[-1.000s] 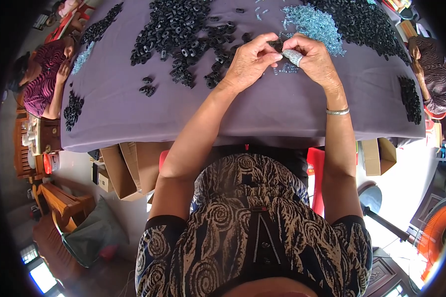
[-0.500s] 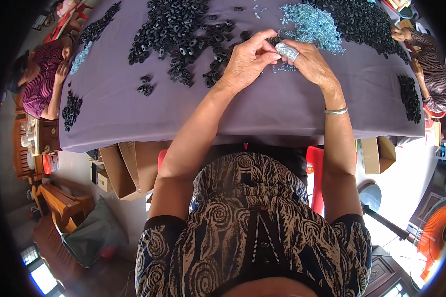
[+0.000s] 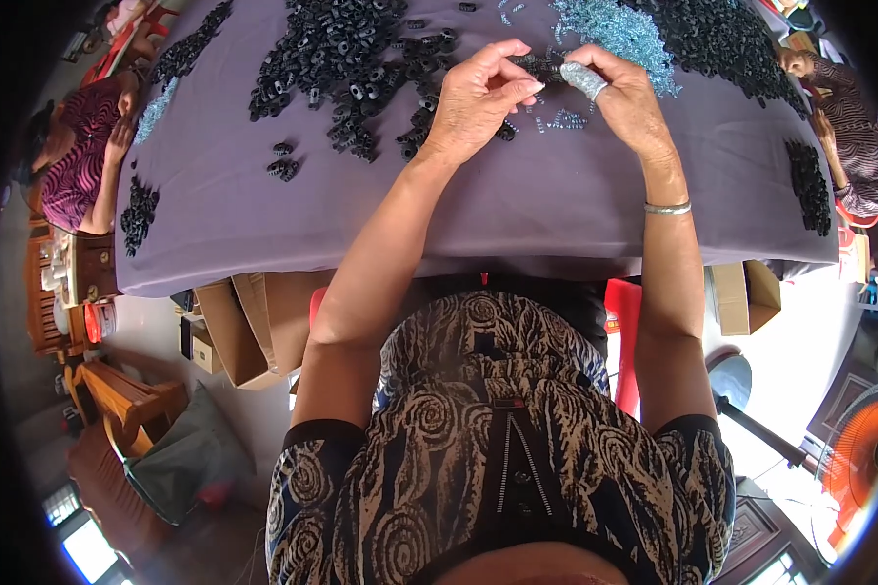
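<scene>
Above the far middle of the table, my left hand [image 3: 473,105] and my right hand [image 3: 629,107] face each other. Between their fingertips is a small black ribbed plastic piece [image 3: 544,68]. My left thumb and fingers pinch its left side. My right fingers are closed at its other side, partly hiding it; one right digit has a silvery wrap [image 3: 583,81]. Several loose small coil springs [image 3: 566,120] lie just under my hands. A heap of pale blue, shiny springs [image 3: 626,47] sits beyond my right hand, and a pile of black ribbed pieces [image 3: 334,60] spreads left of my left hand.
A purple-grey cloth [image 3: 361,219] covers the table. More small black parts [image 3: 722,49] are heaped at far right, with a smaller group [image 3: 808,185] below. People sit at the left and right edges. Cardboard boxes [image 3: 254,327] and an orange fan [image 3: 860,453] stand below.
My hands have drawn slightly apart, the right one shifting rightward and the left a little up and left. The black piece between them now shows more clearly.
</scene>
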`<state>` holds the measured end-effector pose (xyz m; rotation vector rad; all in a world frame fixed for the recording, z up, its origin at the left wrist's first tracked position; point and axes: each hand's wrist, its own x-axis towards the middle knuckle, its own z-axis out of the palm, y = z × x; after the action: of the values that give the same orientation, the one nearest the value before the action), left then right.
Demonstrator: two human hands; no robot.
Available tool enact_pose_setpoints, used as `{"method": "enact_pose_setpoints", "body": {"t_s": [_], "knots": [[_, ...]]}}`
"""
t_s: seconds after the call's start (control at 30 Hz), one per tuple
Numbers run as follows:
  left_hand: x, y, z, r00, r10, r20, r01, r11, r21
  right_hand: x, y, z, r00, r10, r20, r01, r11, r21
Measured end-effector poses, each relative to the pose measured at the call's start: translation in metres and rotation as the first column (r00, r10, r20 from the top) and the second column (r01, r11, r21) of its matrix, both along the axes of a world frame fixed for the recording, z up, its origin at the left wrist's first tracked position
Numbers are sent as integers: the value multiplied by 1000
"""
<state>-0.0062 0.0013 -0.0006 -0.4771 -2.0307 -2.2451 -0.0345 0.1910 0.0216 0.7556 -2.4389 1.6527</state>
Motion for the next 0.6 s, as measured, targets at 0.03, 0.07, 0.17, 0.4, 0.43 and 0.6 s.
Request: {"method": "enact_pose_setpoints", "body": {"t_s": [0.03,0.07,0.17,0.4,0.43,0.6], "knots": [[0,1,-2,998,37,-45,-39,999,-34,-2,5,-3,1000,-1,0,1,1000,1],[0,1,-4,998,38,-43,-39,999,-33,-4,8,-5,1000,-21,-13,22,998,59],[1,4,-7,981,66,-180,-112,959,-261,-5,15,-6,998,-61,-17,63,977,204],[5,8,-9,947,52,-318,-241,769,-592,0,15,2,999,-44,-31,53,895,443],[5,8,-8,946,53,-321,-243,770,-590,0,16,3,998,-43,-34,54,895,444],[8,3,-3,959,82,-273,-243,735,-633,-5,25,-1,990,-121,-68,137,920,368]]}}
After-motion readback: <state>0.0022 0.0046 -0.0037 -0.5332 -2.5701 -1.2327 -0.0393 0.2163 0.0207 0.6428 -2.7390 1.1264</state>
